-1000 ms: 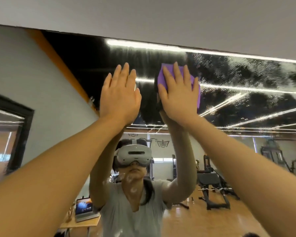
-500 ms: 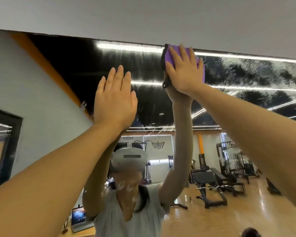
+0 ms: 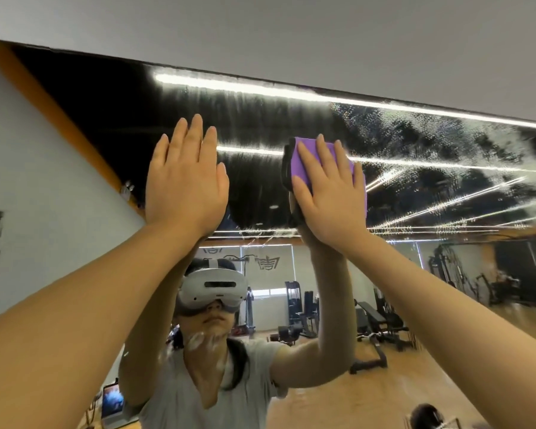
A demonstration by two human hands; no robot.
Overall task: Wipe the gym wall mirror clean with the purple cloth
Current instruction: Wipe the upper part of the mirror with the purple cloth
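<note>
The gym wall mirror (image 3: 446,156) fills the view, its top edge running under the grey ceiling. Wet streaks and droplets cover its upper right part; the area above my hands looks smeared. My right hand (image 3: 328,193) presses the folded purple cloth (image 3: 304,164) flat against the glass, fingers straight and spread. The cloth shows above and to the right of the fingers. My left hand (image 3: 184,178) lies flat on the mirror to the left of the cloth, fingers straight, holding nothing.
The mirror reflects a person in a grey shirt with a white headset (image 3: 212,289), gym machines and benches (image 3: 375,329) on a wooden floor, and a laptop (image 3: 112,400) at lower left. A grey wall (image 3: 44,187) with an orange stripe adjoins on the left.
My right hand slid the cloth up to the mirror's top edge, then back down to about level with my left hand. The left hand stayed flat on the glass.
</note>
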